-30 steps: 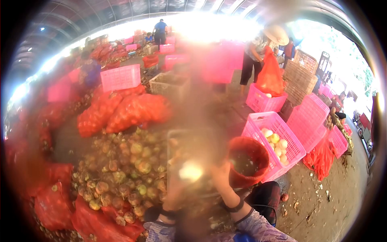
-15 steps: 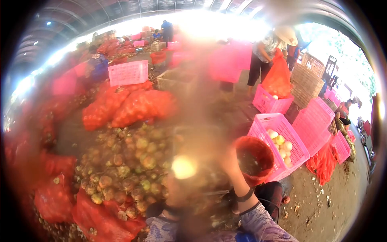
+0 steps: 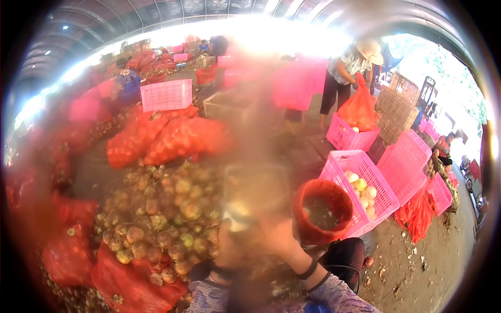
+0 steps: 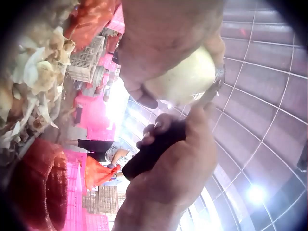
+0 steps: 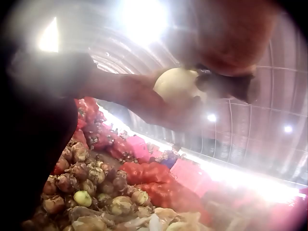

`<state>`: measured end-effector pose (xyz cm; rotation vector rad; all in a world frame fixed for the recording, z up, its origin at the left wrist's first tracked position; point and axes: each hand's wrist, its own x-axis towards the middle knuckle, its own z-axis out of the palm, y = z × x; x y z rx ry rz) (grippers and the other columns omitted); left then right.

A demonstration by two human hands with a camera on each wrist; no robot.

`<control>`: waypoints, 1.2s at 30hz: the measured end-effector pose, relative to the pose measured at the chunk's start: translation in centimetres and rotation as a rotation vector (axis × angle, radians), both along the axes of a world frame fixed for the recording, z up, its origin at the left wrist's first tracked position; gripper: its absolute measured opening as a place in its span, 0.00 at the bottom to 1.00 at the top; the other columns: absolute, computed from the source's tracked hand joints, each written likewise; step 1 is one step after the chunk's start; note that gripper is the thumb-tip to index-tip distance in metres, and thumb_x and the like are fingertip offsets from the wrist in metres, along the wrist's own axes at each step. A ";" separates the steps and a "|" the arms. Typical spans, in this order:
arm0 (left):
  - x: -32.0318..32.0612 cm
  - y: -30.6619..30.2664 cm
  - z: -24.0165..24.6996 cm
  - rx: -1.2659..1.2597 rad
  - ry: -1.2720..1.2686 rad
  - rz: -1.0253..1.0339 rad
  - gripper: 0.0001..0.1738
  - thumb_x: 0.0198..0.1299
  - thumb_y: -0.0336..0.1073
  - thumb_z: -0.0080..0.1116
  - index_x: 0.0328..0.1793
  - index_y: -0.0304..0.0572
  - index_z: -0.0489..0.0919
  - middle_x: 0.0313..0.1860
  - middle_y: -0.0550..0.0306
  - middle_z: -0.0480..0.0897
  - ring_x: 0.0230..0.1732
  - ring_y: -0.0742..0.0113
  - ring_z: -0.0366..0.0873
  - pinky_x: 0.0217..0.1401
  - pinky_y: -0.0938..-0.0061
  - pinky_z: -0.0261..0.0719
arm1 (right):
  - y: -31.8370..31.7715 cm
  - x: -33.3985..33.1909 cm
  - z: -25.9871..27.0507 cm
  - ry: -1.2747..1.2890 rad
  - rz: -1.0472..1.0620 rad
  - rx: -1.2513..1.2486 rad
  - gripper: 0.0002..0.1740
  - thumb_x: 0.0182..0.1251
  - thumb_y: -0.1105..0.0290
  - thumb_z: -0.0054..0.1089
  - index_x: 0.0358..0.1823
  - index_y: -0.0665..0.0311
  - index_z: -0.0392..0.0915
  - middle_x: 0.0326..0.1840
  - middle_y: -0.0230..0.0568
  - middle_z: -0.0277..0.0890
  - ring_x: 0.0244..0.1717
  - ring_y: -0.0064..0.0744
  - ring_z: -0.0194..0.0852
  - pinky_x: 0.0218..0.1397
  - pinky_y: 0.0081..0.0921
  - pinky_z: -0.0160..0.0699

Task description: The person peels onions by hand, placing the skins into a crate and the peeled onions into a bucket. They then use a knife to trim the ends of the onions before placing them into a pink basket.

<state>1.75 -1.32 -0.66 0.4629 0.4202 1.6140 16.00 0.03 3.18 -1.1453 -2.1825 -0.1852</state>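
Note:
My left hand (image 4: 168,43) grips a pale, peeled onion (image 4: 187,79), its fingers wrapped around one side. In my right hand (image 4: 178,168) is a knife with a dark handle (image 4: 159,149); its short blade (image 4: 214,91) is right at the onion's surface. The right wrist view also shows the onion (image 5: 175,84) between the two hands. In the head view both hands are close together, blurred by a smear on the lens. Unpeeled onions (image 3: 156,219) are heaped to the left of my hands. A red bucket-like container (image 3: 323,211) stands just right of them.
A pink crate (image 3: 360,193) holding peeled onions stands beyond the red container. Full red mesh sacks (image 3: 177,141) lie behind the heap. Loose skins (image 4: 41,72) are piled near my hands. A person in a hat (image 3: 344,68) handles a red bag (image 3: 359,109) over another crate.
My right hand has moved left and nearer, in against the left hand and the onion. The person in the hat has bent lower over the red bag. A distant person in blue has stooped.

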 end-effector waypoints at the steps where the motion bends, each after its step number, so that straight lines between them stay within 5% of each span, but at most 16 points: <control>1: -0.1 -0.4 0.5 0.003 0.000 0.000 0.39 0.65 0.61 0.58 0.71 0.40 0.71 0.64 0.56 0.78 0.65 0.61 0.74 0.69 0.63 0.73 | 0.2 0.0 -0.2 -0.025 -0.031 0.011 0.23 0.53 0.53 0.70 0.47 0.57 0.81 0.35 0.46 0.82 0.36 0.50 0.83 0.40 0.41 0.81; 4: -0.3 -1.5 1.8 0.078 0.113 -0.117 0.41 0.62 0.60 0.61 0.73 0.39 0.70 0.65 0.56 0.77 0.65 0.61 0.74 0.70 0.65 0.72 | 2.0 0.7 -2.2 -0.134 -0.222 -0.317 0.14 0.56 0.58 0.66 0.36 0.59 0.82 0.31 0.47 0.81 0.34 0.50 0.82 0.39 0.42 0.79; 9: -0.4 -2.2 3.6 0.037 0.083 -0.174 0.44 0.61 0.62 0.60 0.74 0.36 0.69 0.66 0.53 0.77 0.66 0.63 0.74 0.72 0.66 0.69 | 5.7 4.1 -8.1 0.035 0.026 -0.149 0.08 0.59 0.68 0.57 0.25 0.63 0.78 0.31 0.51 0.79 0.31 0.54 0.77 0.36 0.47 0.75; 13: -0.4 -1.5 3.5 0.036 0.065 -0.085 0.43 0.57 0.58 0.65 0.72 0.36 0.70 0.64 0.52 0.78 0.61 0.61 0.77 0.67 0.68 0.75 | 2.3 3.2 -2.8 0.226 -0.018 -0.191 0.06 0.62 0.69 0.56 0.37 0.63 0.79 0.32 0.53 0.78 0.34 0.58 0.78 0.37 0.48 0.76; 16: -1.8 -1.0 4.1 0.132 0.333 0.043 0.44 0.48 0.48 0.73 0.70 0.35 0.71 0.61 0.51 0.79 0.57 0.60 0.79 0.60 0.69 0.80 | 0.0 3.1 0.3 0.183 -0.031 -0.259 0.12 0.65 0.69 0.56 0.48 0.62 0.77 0.34 0.54 0.78 0.37 0.59 0.80 0.39 0.48 0.78; 18: -2.5 -0.1 3.1 0.174 0.848 0.359 0.48 0.37 0.39 0.78 0.69 0.34 0.71 0.58 0.49 0.80 0.55 0.59 0.81 0.56 0.68 0.83 | -1.6 3.1 2.5 0.135 0.000 -0.293 0.15 0.66 0.68 0.57 0.53 0.62 0.76 0.36 0.55 0.79 0.38 0.59 0.81 0.40 0.48 0.79; 21: -2.4 -1.1 4.7 0.233 1.100 0.595 0.52 0.31 0.34 0.81 0.70 0.33 0.71 0.57 0.49 0.81 0.56 0.60 0.81 0.60 0.66 0.81 | -3.2 3.1 4.8 0.216 0.037 -0.458 0.18 0.69 0.66 0.57 0.58 0.64 0.76 0.36 0.56 0.80 0.36 0.59 0.81 0.40 0.46 0.79; 27: -3.4 -0.8 3.9 0.329 1.314 0.727 0.55 0.30 0.34 0.81 0.71 0.32 0.69 0.57 0.48 0.80 0.56 0.60 0.81 0.61 0.67 0.81 | -4.0 4.1 6.1 0.365 0.293 -0.596 0.22 0.72 0.67 0.55 0.64 0.65 0.74 0.34 0.56 0.80 0.34 0.58 0.81 0.39 0.43 0.78; 32: -3.8 -0.4 2.8 0.227 0.942 0.503 0.50 0.36 0.35 0.78 0.71 0.31 0.69 0.58 0.48 0.81 0.57 0.58 0.81 0.61 0.67 0.82 | -4.8 5.1 5.2 0.527 0.396 -0.763 0.22 0.74 0.65 0.52 0.67 0.65 0.73 0.36 0.59 0.80 0.38 0.58 0.83 0.42 0.42 0.79; 34: -3.8 -0.4 2.7 0.179 0.786 0.415 0.48 0.39 0.36 0.76 0.70 0.31 0.70 0.58 0.48 0.81 0.57 0.57 0.81 0.61 0.66 0.82 | -5.4 5.1 5.4 0.392 0.295 -0.724 0.22 0.75 0.65 0.51 0.67 0.65 0.73 0.36 0.60 0.80 0.39 0.59 0.83 0.43 0.43 0.79; 36: -3.6 -0.6 2.8 0.138 0.318 0.273 0.44 0.43 0.39 0.74 0.69 0.31 0.71 0.57 0.48 0.81 0.57 0.57 0.81 0.61 0.65 0.82 | -5.8 5.0 5.1 0.263 0.195 -0.681 0.22 0.75 0.65 0.50 0.67 0.65 0.73 0.36 0.60 0.80 0.40 0.59 0.83 0.44 0.43 0.79</control>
